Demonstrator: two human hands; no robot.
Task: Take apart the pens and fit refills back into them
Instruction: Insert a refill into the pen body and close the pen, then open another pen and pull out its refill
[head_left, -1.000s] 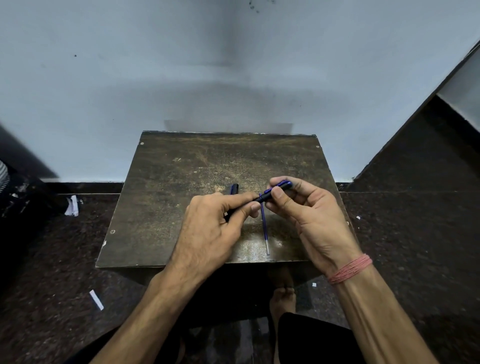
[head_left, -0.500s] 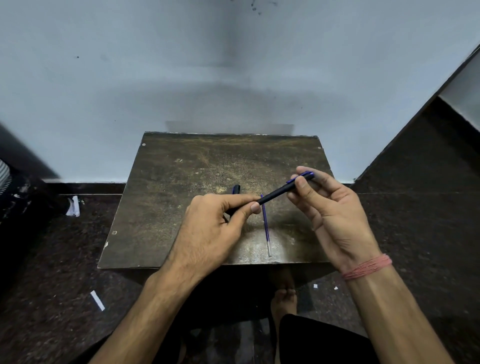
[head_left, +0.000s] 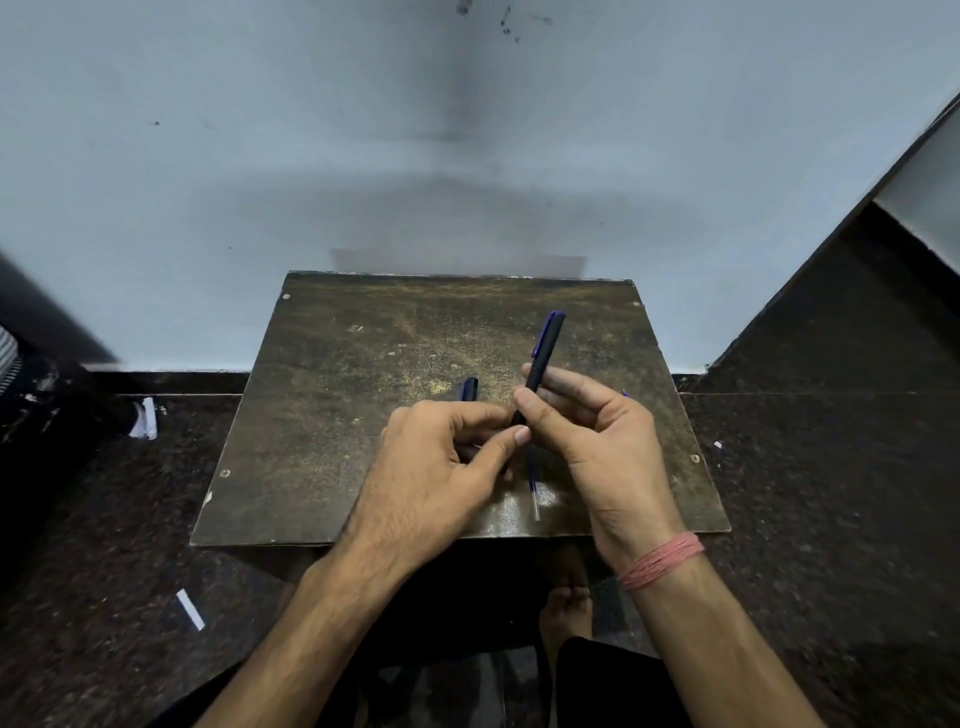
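A dark pen (head_left: 543, 358) with a blue clip end stands almost upright over the small brown table (head_left: 332, 415). My right hand (head_left: 592, 441) grips its lower part, and my left hand (head_left: 441, 467) pinches its bottom end between thumb and forefinger. A thin blue refill (head_left: 533, 488) lies on the table below the hands, its clear tip toward me. A second dark pen (head_left: 469, 388) lies on the table, sticking out behind my left hand, mostly hidden by it.
The table stands against a pale wall, on a dark speckled floor (head_left: 831, 519). Paper scraps (head_left: 189, 609) lie on the floor at left. My bare foot (head_left: 566, 613) shows under the table's near edge. A dark step rises at right.
My right hand has swung the pen from lying nearly flat to nearly upright, its clip end now pointing away from me. My left hand stays pinched on the lower end.
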